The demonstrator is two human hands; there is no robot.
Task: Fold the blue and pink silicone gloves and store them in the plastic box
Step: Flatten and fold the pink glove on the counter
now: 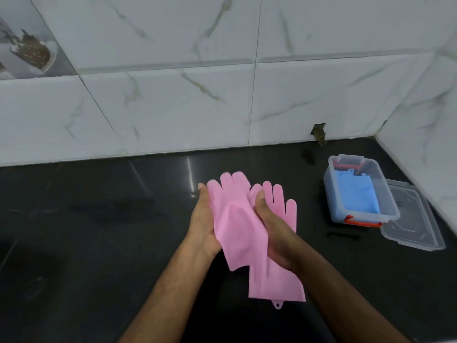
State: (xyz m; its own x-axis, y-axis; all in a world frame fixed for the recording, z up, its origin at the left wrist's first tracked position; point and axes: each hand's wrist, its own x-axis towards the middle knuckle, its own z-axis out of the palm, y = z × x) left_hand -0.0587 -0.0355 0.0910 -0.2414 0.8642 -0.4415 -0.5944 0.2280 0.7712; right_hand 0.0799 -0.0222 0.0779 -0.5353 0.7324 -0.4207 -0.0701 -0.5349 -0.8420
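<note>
Pink gloves gripped between left hand and right hand; plastic box right, dark counter left.

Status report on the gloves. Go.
Both hands on pink gloves, left hand and right hand gripping. Blue gloves already in plastic box, lid off beside it. Path unobstructed.

Over the black counter, the left hand and right hand hold two pink gloves between them, fingers toward twelve o'clock. At two o'clock stands the open plastic box holding blue gloves, its clear lid lying just beside it.
</note>
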